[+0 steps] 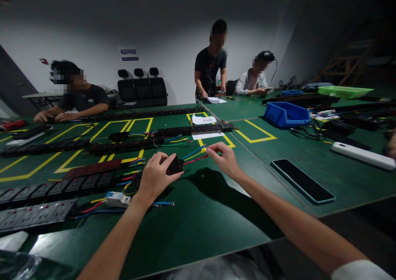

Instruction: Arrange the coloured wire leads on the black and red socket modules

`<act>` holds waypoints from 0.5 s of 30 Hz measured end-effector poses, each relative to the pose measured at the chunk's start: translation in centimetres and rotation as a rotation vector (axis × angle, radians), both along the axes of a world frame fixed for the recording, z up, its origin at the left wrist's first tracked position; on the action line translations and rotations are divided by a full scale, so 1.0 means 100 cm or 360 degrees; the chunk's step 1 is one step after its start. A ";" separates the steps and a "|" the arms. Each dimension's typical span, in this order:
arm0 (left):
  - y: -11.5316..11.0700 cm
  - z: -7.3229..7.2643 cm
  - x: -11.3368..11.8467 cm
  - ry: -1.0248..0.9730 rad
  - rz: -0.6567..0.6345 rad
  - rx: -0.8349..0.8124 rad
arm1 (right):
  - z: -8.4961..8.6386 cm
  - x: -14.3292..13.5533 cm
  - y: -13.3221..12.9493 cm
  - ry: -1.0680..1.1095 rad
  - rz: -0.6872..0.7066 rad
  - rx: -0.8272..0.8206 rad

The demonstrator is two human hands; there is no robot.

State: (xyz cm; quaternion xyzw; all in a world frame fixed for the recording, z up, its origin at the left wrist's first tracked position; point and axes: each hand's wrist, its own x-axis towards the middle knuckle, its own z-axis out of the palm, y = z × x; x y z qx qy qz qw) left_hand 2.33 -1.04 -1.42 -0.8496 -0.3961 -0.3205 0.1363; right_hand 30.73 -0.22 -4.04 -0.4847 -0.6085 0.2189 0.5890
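Forearms [120, 234] reached over a green table [173, 238]

At near centre, the left hand [156, 173] clasped a black block [175, 166] between thumb and fingers; the right hand [224, 156] pinched wires [195, 160] running from the block, though exactly which could not be told. A phone [303, 181] lay near right, a breaker [116, 198] near left, a blue bin [274, 117] far right.

A hand could pass over the tabletop [179, 236] between the left hand [157, 173] and the near edge, or between the right hand [223, 158] and the phone [303, 181]. Leftward, power strips [34, 216], a breaker [116, 199] and loose wires [93, 207] stand in the way. Beyond the phone, a white bar [361, 155] and blue bin [275, 115] obstruct; the dim clutter [346, 121] behind seems crowded.
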 end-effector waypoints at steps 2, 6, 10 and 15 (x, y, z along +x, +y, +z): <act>0.000 0.000 0.000 0.0006 -0.0028 0.0016 | 0.002 0.001 -0.001 -0.0051 -0.0029 0.0070; -0.001 -0.001 0.000 -0.0005 -0.0140 0.0057 | 0.002 0.002 0.000 0.0017 -0.0032 -0.0045; -0.002 0.000 0.001 -0.0020 -0.0191 0.0074 | -0.001 0.002 0.004 0.0179 -0.0004 -0.0167; -0.001 -0.001 0.000 0.0016 -0.0155 0.0098 | -0.002 0.000 0.005 0.0186 0.0068 -0.0282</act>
